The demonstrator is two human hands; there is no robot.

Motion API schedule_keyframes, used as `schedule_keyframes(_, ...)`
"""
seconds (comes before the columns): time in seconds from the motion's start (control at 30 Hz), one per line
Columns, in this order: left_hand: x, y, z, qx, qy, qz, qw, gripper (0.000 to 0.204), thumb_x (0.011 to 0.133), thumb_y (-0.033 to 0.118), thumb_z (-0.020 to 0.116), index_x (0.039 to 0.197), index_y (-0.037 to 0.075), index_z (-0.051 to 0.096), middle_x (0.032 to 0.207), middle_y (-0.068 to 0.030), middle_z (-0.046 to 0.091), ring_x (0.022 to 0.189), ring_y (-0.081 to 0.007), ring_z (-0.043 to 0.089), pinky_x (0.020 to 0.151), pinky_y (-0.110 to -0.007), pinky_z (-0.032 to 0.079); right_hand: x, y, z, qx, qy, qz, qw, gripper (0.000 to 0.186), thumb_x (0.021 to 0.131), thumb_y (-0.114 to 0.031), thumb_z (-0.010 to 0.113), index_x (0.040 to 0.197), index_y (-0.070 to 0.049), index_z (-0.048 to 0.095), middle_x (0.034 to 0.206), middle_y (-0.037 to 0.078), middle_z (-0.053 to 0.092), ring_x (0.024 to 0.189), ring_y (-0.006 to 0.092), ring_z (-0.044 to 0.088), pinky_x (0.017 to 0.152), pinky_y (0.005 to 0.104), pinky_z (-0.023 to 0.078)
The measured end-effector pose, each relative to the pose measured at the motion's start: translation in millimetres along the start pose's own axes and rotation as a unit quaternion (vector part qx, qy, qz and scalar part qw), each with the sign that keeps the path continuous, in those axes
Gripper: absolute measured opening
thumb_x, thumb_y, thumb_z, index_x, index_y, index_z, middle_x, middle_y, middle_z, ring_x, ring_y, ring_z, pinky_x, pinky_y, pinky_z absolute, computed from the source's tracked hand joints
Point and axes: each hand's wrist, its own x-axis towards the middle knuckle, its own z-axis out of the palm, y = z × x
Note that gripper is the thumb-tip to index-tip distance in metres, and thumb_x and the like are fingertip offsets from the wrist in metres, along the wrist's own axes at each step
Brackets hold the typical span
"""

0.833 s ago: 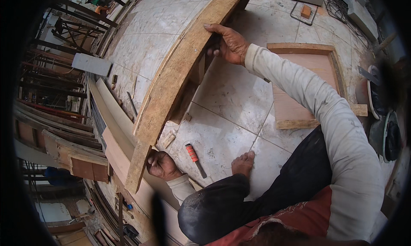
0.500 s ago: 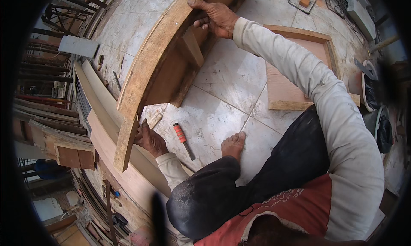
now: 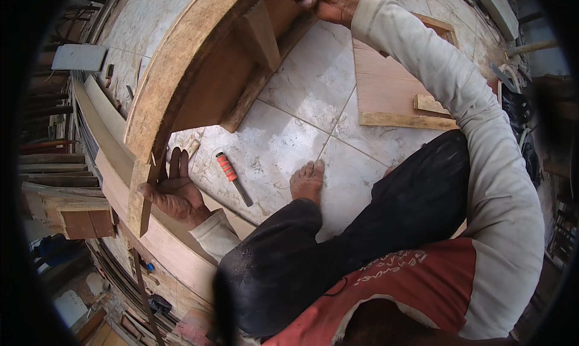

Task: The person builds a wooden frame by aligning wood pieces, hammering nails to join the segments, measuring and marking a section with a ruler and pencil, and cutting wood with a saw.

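A curved wooden frame [image 3: 160, 81], thick-edged with a plywood panel inside and a cross block, stands tilted in front of me on the left. At the upper edge of the view my right hand [image 3: 332, 1] is closed on its far part, the thumb largely hidden. Around the frame's lower end lies my left hand [image 3: 178, 198], its thumb on the outer side of the end piece and its fingers extended along the inner side. Close to this hand, a chisel [image 3: 228, 168] with a red-orange handle and metal blade rests on the tiled floor.
To the right lies a flat plywood panel with a wooden border [image 3: 401, 119]. Long curved plywood strips [image 3: 160, 225] run along the left, beside stacked timber [image 3: 54, 171]. A grey slab [image 3: 79, 57] sits far left. My bare foot [image 3: 307, 180] is near the chisel.
The frame and both hands have shifted within the view, which has moved too. My left hand has turned, its fingers straightening and its thumb now across the frame's end piece.
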Motion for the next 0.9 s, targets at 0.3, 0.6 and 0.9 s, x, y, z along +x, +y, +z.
schedule_keyframes(0.3,78,-38,27,-0.032,0.030,0.039,0.998,0.103,0.078,0.071,0.073,0.145,0.001,0.040,0.131,-0.0310,0.054,0.120,-0.0486,0.057,0.103,-0.058,0.051,26,6,-3,-0.007,0.025,-0.050,0.998,0.047,0.091,-0.048,0.075,0.101,-0.002,0.068,0.076,0.009,0.068,0.050,0.0097,0.054,0.037,0.0232,0.038)
schedule_keyframes(0.6,109,-122,37,0.185,-0.143,0.186,0.954,0.064,0.095,0.017,0.069,0.149,0.004,0.037,0.136,-0.0124,0.055,0.128,-0.0253,0.052,0.110,-0.041,0.040,26,-12,1,-0.061,-0.089,0.016,0.994,0.063,0.093,-0.054,0.069,0.116,0.004,0.062,0.088,0.014,0.071,0.056,0.0151,0.059,0.049,0.0302,0.050)
schedule_keyframes(0.9,174,-159,42,0.185,0.052,0.138,0.972,0.034,0.099,0.013,0.062,0.129,-0.001,0.062,0.130,-0.0153,0.065,0.110,-0.0268,0.065,0.094,-0.036,0.055,-112,-29,-213,-0.719,-0.118,0.065,0.682,0.040,0.082,-0.025,0.077,0.113,-0.003,0.064,0.085,0.014,0.070,0.079,0.0258,0.069,0.068,0.0414,0.052)
